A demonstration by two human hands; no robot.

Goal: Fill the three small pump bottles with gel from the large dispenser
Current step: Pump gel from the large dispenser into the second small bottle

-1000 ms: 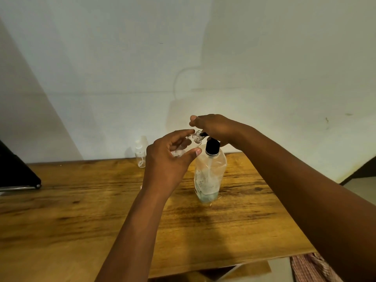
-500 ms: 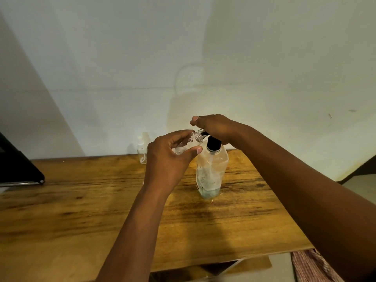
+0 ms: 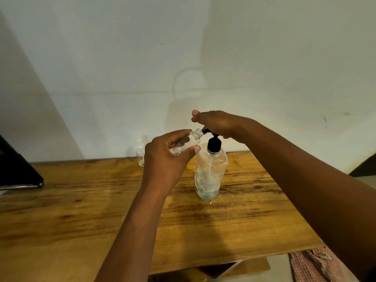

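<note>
Small bottle [image 3: 188, 142]: light, clear, slick; our left hand [image 3: 164, 159] pinches its body, neck at dispenser [image 3: 210, 171] spout. Right hand [image 3: 217, 124] presses the pump, fingers curled over it.

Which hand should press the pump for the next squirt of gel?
Right. The right hand already rests on the large dispenser's black pump, while the left hand holds the small bottle tilted, mouth at the nozzle.
</note>
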